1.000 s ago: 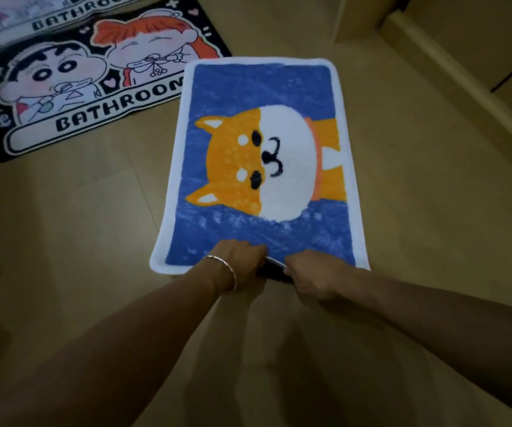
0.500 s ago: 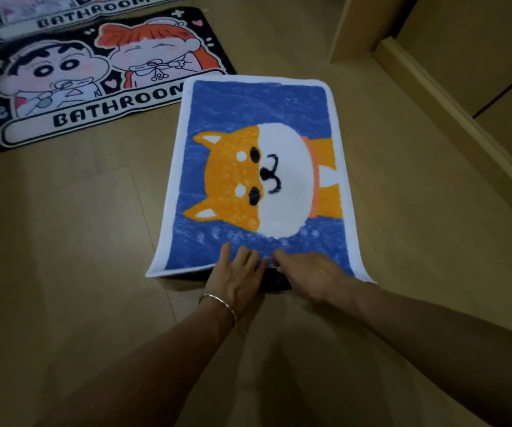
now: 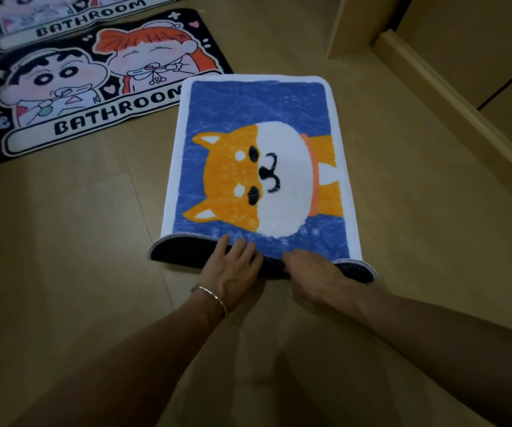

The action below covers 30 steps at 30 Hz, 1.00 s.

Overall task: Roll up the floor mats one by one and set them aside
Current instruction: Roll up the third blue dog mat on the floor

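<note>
The wooden floor (image 3: 63,241) carries three mats. The blue dog mat (image 3: 257,112) lies lengthways in the middle of it, with its far edge flat. Its near edge is turned over onto the pile, so the dark underside (image 3: 180,254) shows as a low roll at both near corners. A second ago that edge lay flat with the white border still showing. Towards the floor's far-left corner lies the black BATHROOM mat (image 3: 94,87), unrolled, its near-right corner tucked just under the blue mat's far-left corner. A second BATHROOM mat (image 3: 78,13) lies flat beyond it.

The left hand (image 3: 233,278) presses on the roll with straight fingers spread onto the blue pile. The right hand (image 3: 316,272) lies just beside it, fingers laid over the fold, thumb hidden. A second ago both hands were curled, pinching the edge. A thin bracelet (image 3: 210,295) circles the left wrist.
</note>
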Tool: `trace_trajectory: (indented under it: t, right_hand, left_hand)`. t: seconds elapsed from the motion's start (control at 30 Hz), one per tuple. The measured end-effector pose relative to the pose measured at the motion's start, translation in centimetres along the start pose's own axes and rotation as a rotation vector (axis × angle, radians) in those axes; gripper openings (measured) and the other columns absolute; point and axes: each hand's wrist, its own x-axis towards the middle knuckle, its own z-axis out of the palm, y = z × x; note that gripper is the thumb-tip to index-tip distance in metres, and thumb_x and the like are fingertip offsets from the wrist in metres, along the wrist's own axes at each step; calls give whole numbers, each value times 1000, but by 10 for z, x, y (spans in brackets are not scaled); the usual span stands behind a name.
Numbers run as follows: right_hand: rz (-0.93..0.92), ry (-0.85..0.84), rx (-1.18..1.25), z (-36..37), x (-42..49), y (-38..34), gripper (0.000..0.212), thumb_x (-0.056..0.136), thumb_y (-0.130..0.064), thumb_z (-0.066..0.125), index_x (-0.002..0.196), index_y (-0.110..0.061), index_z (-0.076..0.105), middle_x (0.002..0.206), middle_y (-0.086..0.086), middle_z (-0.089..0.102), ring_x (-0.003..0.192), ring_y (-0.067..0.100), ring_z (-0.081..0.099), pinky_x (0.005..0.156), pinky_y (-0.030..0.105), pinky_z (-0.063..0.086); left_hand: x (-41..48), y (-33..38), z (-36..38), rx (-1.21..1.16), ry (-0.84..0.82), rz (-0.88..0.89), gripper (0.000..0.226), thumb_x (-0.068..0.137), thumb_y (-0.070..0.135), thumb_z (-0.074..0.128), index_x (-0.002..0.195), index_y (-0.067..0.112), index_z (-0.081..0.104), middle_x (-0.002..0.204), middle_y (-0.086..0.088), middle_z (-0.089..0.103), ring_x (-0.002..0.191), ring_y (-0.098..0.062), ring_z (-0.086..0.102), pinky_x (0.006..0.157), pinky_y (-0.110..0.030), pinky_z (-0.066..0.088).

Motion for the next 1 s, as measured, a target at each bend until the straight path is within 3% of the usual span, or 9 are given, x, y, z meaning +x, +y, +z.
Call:
trace_trajectory:
  t: [0.1,0.17,0.23,0.3,0.43,0.53,0.63,0.83,1.0]
  right_hand:
    - [25,8,4,0,-5,-1,15,96,-12,44,110,-11,47,113,11,52,97,25,53,73,32,37]
    - [29,35,-41,2,-9,-5,20,96,-15,43,115,-12,43,117,10,47,105,27,49,81,36,39]
    - [36,51,-85,6,-12,-8,27,94,-15,46,120,-14,37,118,8,43,107,27,45,86,39,38]
    - [47,56,-117,11,-13,-10,33,90,-14,50,120,-16,35,118,8,43,106,27,45,86,38,37]
    - [24,47,-155,13,-12,-4,34,92,-15,51,122,-16,36,116,9,51,102,28,53,73,34,33]
    - [45,-50,-107,10,-10,-2,30,92,-18,52,120,-15,42,118,9,56,107,28,56,73,32,33]
    - [46,-108,-121,9,-10,-5,30,89,-20,56,117,-16,49,119,8,57,109,27,56,76,31,37]
    - [1,-114,-144,4,-11,-6,31,88,-22,57,117,-17,49,117,8,58,109,27,56,83,35,43]
    - [21,-267,8,4,-8,-2,33,85,-23,60,117,-17,54,114,9,60,101,25,58,81,33,47]
  left_hand:
    - [8,5,-3,-54,16,18,20,75,24,52,76,14,70,65,-4,58,59,-23,55,51,-30,41]
    - [10,5,-9,-107,-42,4,32,86,21,37,93,11,66,79,-6,60,71,-25,57,59,-30,41]
    - [11,4,-8,-128,-119,-13,32,100,24,28,120,11,48,107,-10,55,97,-28,52,76,-35,36]
    - [10,6,-9,-154,-154,-13,32,102,29,23,123,12,40,114,-10,50,102,-28,50,78,-37,34]
    - [5,14,-9,-120,-172,24,27,99,34,31,115,14,39,109,-10,51,94,-28,52,67,-37,31]
    - [9,18,-17,-51,-205,46,21,98,24,33,114,12,39,107,-10,54,92,-28,56,63,-35,29]
    - [14,22,-21,-97,-288,-14,22,99,15,32,118,10,43,112,-9,61,99,-30,61,65,-33,32]
    - [10,28,-17,-157,-342,-136,24,98,16,39,118,12,51,117,-8,62,104,-28,61,79,-35,43]
    - [9,29,-14,-290,-452,-145,31,85,28,62,113,15,56,111,-8,63,100,-29,62,73,-37,47]
